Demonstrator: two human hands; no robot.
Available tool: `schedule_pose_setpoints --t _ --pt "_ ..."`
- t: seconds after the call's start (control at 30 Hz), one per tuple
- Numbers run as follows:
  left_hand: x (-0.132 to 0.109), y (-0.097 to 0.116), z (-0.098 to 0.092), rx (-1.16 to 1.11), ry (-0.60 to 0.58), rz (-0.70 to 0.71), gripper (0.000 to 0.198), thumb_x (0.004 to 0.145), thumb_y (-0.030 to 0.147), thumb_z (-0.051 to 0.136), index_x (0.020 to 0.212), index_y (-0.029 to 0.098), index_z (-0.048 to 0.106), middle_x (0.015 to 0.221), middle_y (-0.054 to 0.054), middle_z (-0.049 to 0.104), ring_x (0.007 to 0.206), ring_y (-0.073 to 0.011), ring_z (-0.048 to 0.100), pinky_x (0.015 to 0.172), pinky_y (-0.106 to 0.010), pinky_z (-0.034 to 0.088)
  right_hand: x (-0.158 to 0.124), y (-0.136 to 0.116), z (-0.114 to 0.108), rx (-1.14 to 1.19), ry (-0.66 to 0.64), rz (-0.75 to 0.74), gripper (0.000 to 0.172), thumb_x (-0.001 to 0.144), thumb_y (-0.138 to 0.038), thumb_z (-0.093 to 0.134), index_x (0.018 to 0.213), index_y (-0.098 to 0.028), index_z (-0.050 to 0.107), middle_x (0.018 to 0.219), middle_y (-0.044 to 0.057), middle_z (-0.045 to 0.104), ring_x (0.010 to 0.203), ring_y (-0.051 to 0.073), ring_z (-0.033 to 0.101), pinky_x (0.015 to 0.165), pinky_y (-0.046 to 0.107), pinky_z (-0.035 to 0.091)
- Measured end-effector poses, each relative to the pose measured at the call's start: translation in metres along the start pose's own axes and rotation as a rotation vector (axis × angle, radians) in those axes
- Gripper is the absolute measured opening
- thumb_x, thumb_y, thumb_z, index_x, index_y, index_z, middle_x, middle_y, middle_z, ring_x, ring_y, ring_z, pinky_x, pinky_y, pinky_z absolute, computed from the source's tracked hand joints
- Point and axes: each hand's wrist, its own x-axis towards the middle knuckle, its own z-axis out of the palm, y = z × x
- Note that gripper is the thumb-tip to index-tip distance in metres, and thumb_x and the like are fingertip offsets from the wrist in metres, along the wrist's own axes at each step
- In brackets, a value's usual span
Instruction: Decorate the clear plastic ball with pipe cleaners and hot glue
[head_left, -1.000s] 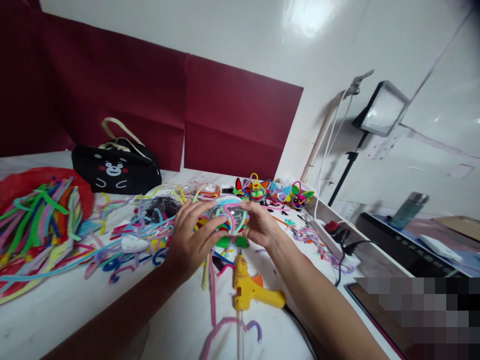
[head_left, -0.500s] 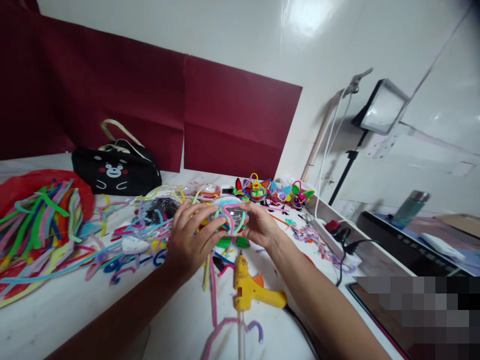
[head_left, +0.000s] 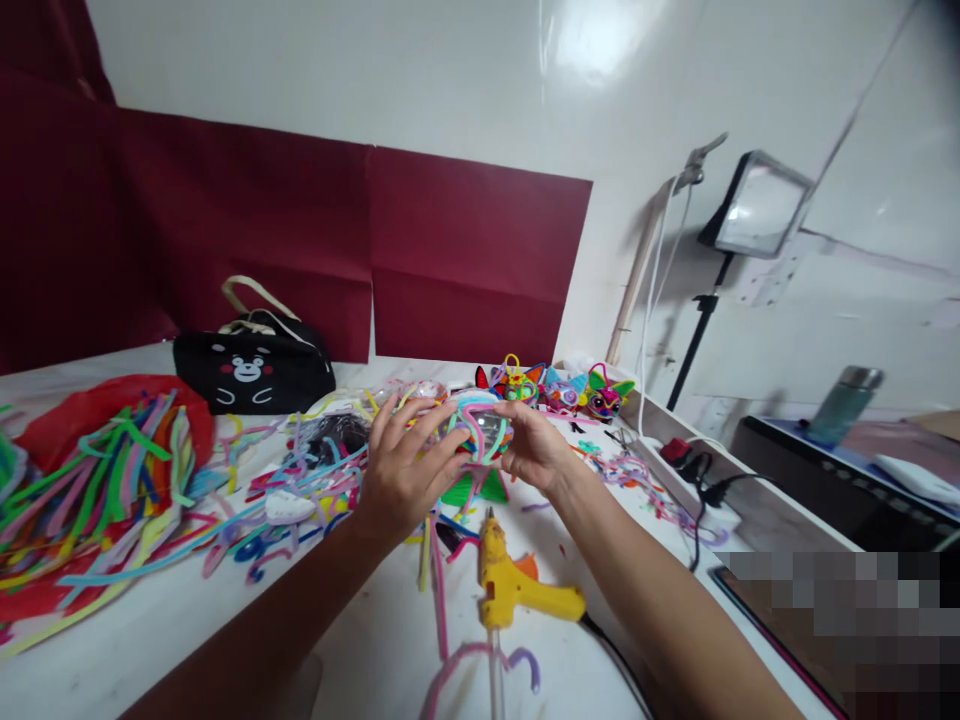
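Observation:
Between my two hands is a clear round ball [head_left: 491, 428] wrapped with pink, mint and blue pipe cleaners. My left hand [head_left: 409, 460] lies over its left side with the fingers curved round it. On the right side my right hand [head_left: 532, 448] grips it with thumb and fingers; part of that grip is hidden behind the ball. Below the ball lies a green leaf-like piece [head_left: 480, 488]. A yellow glue gun [head_left: 514, 585] rests on the table in front of me, a clear glue stick in its back end. Pink pipe cleaners [head_left: 440, 605] lie beside it.
At left a red bag [head_left: 199, 415] spills many coloured pipe cleaners. Behind stands a black bear-face bag [head_left: 251, 372]. Several finished colourful figures [head_left: 606, 392] sit at the back. A power strip [head_left: 712, 510] with cables and a lamp [head_left: 761, 205] are on the right.
My view has shifted a little, so the scene sits slightly lower and farther right. Both hands keep hold of the ball, with little visible change in grip.

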Motion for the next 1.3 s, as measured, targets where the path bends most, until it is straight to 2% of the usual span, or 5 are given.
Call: schedule_pose_setpoints --t 0.4,0.6,0.8,1.03,1.3 --pt "0.036 -0.014 0.022 -0.144 0.058 0.086 0.024 0.087 0.02 0.071 0.11 0.026 0.069 0.123 -0.01 0.071 0.118 -0.0316 0.062 0.109 -0.064 0.043 -0.006 -0.025 -0.003 0.023 0.088 -0.12 0.013 0.08 -0.024 0.07 0.091 -0.019 0.065 0.07 -0.001 0.073 0.065 0.019 0.071 0.07 0.04 0.064" --pt "0.039 -0.016 0.019 -0.149 0.072 0.138 0.026 0.086 0.017 0.072 0.11 0.023 0.067 0.117 -0.012 0.071 0.116 -0.032 0.063 0.108 -0.064 0.044 -0.011 -0.028 0.005 0.025 0.12 -0.141 0.015 0.077 -0.019 0.067 0.092 -0.019 0.065 0.071 -0.002 0.073 0.065 0.019 0.071 0.07 0.041 0.064" --pt "0.038 -0.016 0.014 -0.171 0.09 0.119 0.03 0.085 0.019 0.073 0.113 0.027 0.068 0.122 -0.009 0.07 0.12 -0.0309 0.062 0.111 -0.062 0.043 -0.016 -0.029 0.013 0.017 0.123 -0.146 0.016 0.078 -0.017 0.065 0.094 -0.019 0.066 0.073 0.0 0.075 0.073 0.021 0.073 0.072 0.04 0.064" --pt "0.04 -0.012 0.013 -0.179 0.117 0.119 0.027 0.087 0.016 0.07 0.112 0.025 0.066 0.119 -0.01 0.069 0.117 -0.0306 0.062 0.107 -0.062 0.047 -0.017 -0.029 0.014 0.023 0.113 -0.129 0.013 0.079 -0.018 0.066 0.092 -0.019 0.066 0.072 0.0 0.074 0.068 0.02 0.072 0.072 0.04 0.064" --pt "0.047 0.0 0.007 -0.295 0.199 -0.008 0.021 0.085 0.009 0.07 0.103 0.02 0.068 0.106 -0.007 0.063 0.102 -0.0247 0.064 0.101 -0.053 0.053 -0.02 -0.028 0.019 0.019 0.108 -0.119 0.014 0.08 -0.02 0.066 0.094 -0.018 0.066 0.077 0.0 0.075 0.068 0.018 0.072 0.074 0.039 0.064"
